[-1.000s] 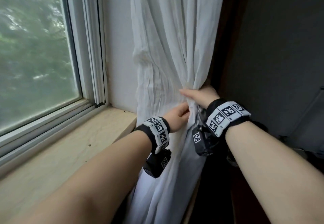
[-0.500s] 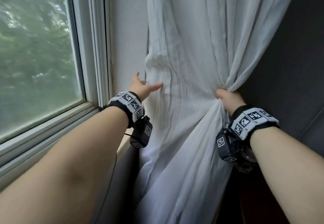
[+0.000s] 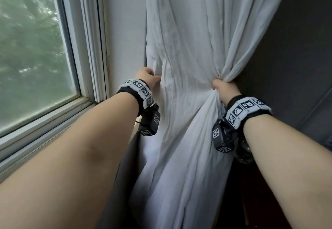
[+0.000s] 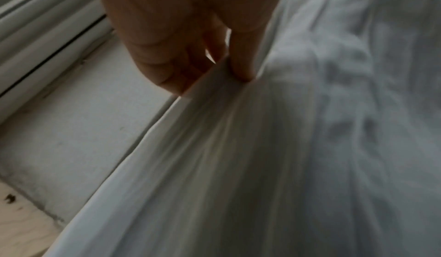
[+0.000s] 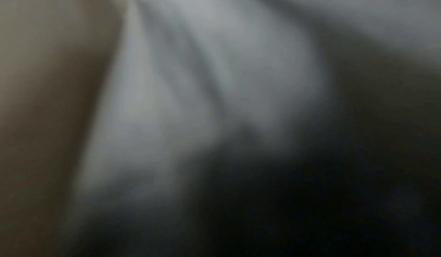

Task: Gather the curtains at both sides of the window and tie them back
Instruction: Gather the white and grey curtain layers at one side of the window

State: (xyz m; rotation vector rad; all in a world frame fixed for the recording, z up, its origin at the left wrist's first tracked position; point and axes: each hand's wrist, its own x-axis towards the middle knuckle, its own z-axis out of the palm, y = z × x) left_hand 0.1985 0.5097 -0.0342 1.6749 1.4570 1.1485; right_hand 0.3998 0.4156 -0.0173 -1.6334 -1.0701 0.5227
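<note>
Pinching the curtain's window-side edge, the fingers of the left hand have a narrow fold caught between thumb and fingertips, as the left wrist view shows plainly. Half a second ago that hand was spread flat and reaching toward this edge; a second ago it sat close beside the other hand near the middle of the cloth. So it has let go, travelled out to the far border and taken a fresh hold.

The right hand stays clamped on a bunched knot of cloth at the curtain's wall-side edge, fingers curled tight around it; its own wrist view is only a blur of white folds. It has shifted right along with the view, but the grip looks unchanged.

Between the two hands the white curtain hangs spread wide beside the window, its lower part falling past the sill.

For the task, this looks like the gathering step on this side: with both edges now held, drawing the left edge over to the right fist would probably collect the full width. No tie-back is visible, and nothing is tied yet.

No container appears in any view.
</note>
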